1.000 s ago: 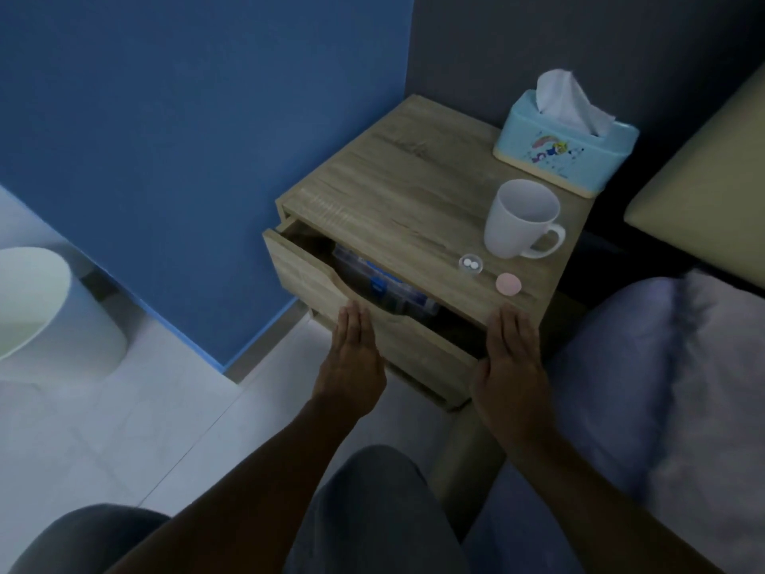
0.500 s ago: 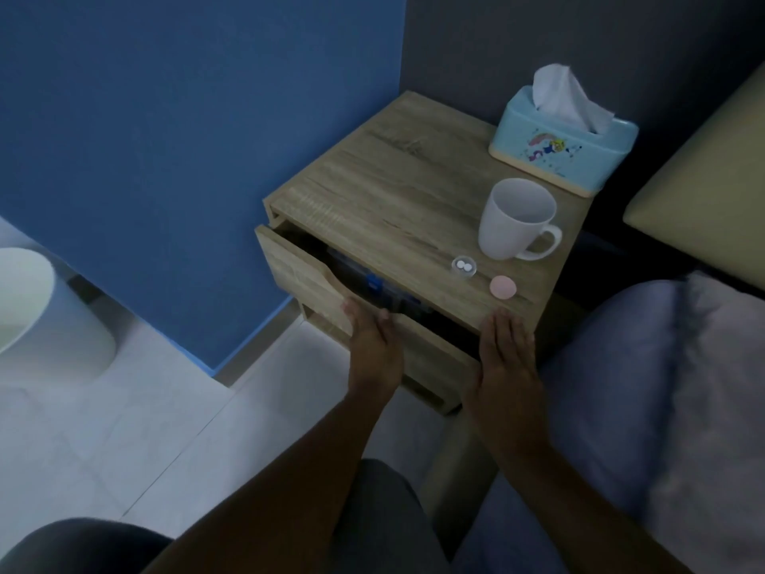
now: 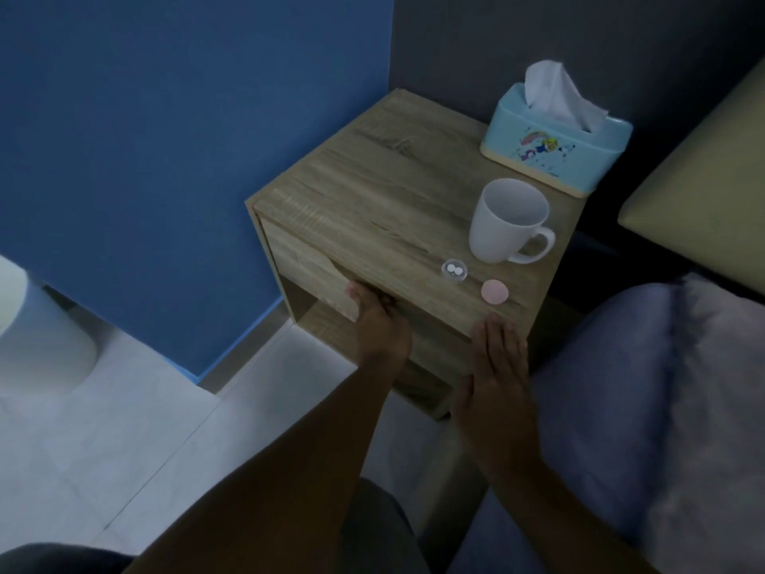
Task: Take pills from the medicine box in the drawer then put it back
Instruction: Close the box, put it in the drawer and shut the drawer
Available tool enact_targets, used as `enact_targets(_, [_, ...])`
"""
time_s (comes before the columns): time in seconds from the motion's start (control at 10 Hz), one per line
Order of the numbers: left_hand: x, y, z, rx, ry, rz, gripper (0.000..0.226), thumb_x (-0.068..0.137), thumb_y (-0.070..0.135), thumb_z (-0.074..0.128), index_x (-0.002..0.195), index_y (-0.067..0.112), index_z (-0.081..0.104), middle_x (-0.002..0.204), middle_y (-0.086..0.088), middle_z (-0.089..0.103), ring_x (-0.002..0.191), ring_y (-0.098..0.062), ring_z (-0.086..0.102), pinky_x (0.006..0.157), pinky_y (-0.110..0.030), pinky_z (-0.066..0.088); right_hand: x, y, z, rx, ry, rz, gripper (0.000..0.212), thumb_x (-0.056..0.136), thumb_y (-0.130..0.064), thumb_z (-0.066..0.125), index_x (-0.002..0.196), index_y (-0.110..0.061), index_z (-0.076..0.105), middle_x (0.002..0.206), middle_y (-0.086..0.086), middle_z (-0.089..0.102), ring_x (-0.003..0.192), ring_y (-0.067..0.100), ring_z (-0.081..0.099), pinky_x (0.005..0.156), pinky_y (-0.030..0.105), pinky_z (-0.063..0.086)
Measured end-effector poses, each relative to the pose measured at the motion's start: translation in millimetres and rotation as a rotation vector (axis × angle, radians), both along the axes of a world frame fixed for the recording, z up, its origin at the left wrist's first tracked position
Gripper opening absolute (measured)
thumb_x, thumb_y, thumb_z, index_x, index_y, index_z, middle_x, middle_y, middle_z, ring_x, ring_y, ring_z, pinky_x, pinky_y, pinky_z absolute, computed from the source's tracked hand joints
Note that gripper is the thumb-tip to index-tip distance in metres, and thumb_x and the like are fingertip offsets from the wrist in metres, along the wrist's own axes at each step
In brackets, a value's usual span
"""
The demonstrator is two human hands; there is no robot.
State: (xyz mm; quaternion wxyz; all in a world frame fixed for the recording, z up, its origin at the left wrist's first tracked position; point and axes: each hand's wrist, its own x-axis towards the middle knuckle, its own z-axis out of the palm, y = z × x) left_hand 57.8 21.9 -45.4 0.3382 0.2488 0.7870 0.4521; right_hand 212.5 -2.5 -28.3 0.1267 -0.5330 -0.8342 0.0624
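The wooden nightstand's drawer sits flush in its frame, so the medicine box inside is hidden. My left hand presses its fingertips against the drawer front at the notch in its top edge, holding nothing. My right hand lies flat and open against the nightstand's front right corner. On the nightstand top near the front stand a small clear cap with two white pills and a pink round lid.
A white mug and a light blue tissue box stand on the back right of the top. A bed with a blue-grey cover is to the right. A white bin stands on the tiled floor at left, by the blue wall.
The drawer has gone from partly open, with the box visible, to fully pushed in. My left hand moved forward with it; my right hand stayed at the corner.
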Motion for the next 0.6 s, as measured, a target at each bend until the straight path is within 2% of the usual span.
enact_targets(0.1, [4, 4, -1, 0.009, -0.006, 0.043, 0.064, 0.104, 0.026, 0.027, 0.154, 0.017, -0.011, 0.150, -0.017, 0.041, 0.125, -0.032, 0.052, 0.104, -0.042, 0.040, 1, 0, -1, -0.003, -0.002, 0.002, 0.065, 0.089, -0.022, 0.022, 0.147, 0.003, 0.038, 0.158, 0.021, 0.029, 0.149, 0.034, 0.021, 0.123, 0.050, 0.018])
enact_targets(0.3, [0, -1, -3, 0.012, -0.028, 0.023, 0.062, 0.103, 0.032, 0.029, 0.154, 0.019, -0.004, 0.148, -0.016, 0.044, 0.132, -0.034, 0.046, 0.111, -0.050, 0.037, 2, 1, -1, 0.000, -0.011, 0.010, 0.065, 0.089, -0.021, 0.022, 0.147, 0.003, 0.037, 0.158, 0.021, 0.029, 0.149, 0.036, 0.022, 0.122, 0.050, 0.018])
enact_targets(0.5, [-26, -13, 1, -0.023, 0.038, -0.064, 0.055, 0.101, 0.028, 0.038, 0.152, 0.020, 0.019, 0.147, -0.014, 0.045, 0.132, -0.028, 0.048, 0.108, -0.049, 0.043, 3, 1, 5, 0.017, -0.038, 0.023, 0.063, 0.088, -0.018, 0.025, 0.144, 0.006, 0.040, 0.154, 0.025, 0.034, 0.146, 0.039, 0.028, 0.119, 0.053, 0.026])
enact_targets(0.6, [-48, -21, 7, 0.019, 0.143, 0.013, 0.048, 0.099, 0.023, 0.044, 0.145, 0.020, 0.035, 0.144, -0.006, 0.047, 0.131, -0.021, 0.047, 0.104, -0.039, 0.045, 2, -2, 11, -0.007, -0.095, 0.026, 0.063, 0.086, -0.018, 0.029, 0.142, 0.006, 0.045, 0.152, 0.024, 0.039, 0.144, 0.039, 0.033, 0.117, 0.053, 0.031])
